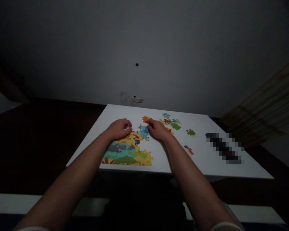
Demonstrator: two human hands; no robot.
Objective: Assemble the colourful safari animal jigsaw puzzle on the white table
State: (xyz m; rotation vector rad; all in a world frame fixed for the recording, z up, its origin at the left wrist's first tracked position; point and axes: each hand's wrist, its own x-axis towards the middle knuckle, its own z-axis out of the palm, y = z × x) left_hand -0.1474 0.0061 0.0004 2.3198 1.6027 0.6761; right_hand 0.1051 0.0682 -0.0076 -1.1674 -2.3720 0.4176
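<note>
A partly joined jigsaw puzzle [127,154] lies near the table's front edge, showing a grey hippo, green crocodiles and a tree. My left hand [119,129] rests over its upper left part, fingers curved, with a gap between thumb and forefinger and nothing seen in it. My right hand [157,129] is closed, its fingertips at the right edge of a blue elephant puzzle piece [144,131] by the puzzle's upper right. Just beyond those fingertips is an orange puzzle piece [146,118]. The exact contact under the right fingers is partly hidden.
Several loose puzzle pieces [175,125] lie beyond and right of my right hand. A green piece [191,132] and a red-and-blue piece [188,150] sit farther right on the white table [125,112]. A blurred-out dark object [223,149] lies near the right side.
</note>
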